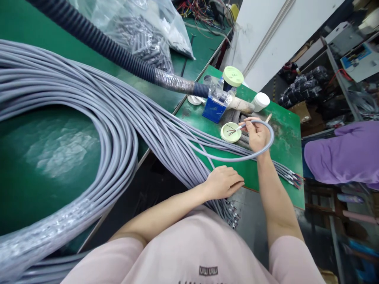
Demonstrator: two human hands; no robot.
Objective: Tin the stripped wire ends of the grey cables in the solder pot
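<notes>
My right hand (257,135) pinches one grey cable (271,138) near its stripped end, and the cable loops back around to the left. Its thin bare wires (231,130) spread over a small pale green round lid or dish (227,136). My left hand (224,182) rests palm down by the lower edge of the green bench, beside the large bundle of grey cables (166,146). Its fingers are extended, with nothing seen in them. Several cable ends with coloured wires (296,180) lie at the bench's right edge.
A dark ribbed hose (118,47) runs to a nozzle by a blue box (213,109). A green-lidded jar (233,76) and a white container (261,101) stand behind. Plastic bags (142,35) lie upper left. A person in purple (343,154) is at right.
</notes>
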